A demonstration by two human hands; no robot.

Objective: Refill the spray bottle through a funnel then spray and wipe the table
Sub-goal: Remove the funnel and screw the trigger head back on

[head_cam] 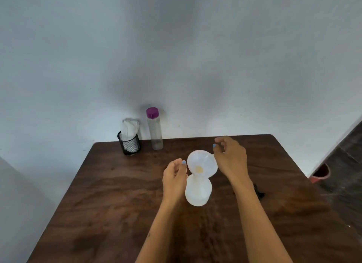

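One translucent white spray bottle [198, 192] mid-frame, one funnel [201, 163] in neck – left hand [174, 177], right hand [231, 157] loosely curled, empty – one purple-capped bottle [154, 128] behind

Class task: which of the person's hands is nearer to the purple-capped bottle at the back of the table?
Left. The left hand sits in front of the purple-capped bottle, slightly right; the right hand is farther right, beyond the funnel.

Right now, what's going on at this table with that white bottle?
A person is getting a spray bottle ready for a refill. A white funnel sits in its neck, tilted a little. The left hand and right hand hover on either side of the funnel, open, holding nothing. Nothing is being poured yet: the purple-capped bottle stands capped at the back of the wooden table, beside a mesh cup holding white tissues.
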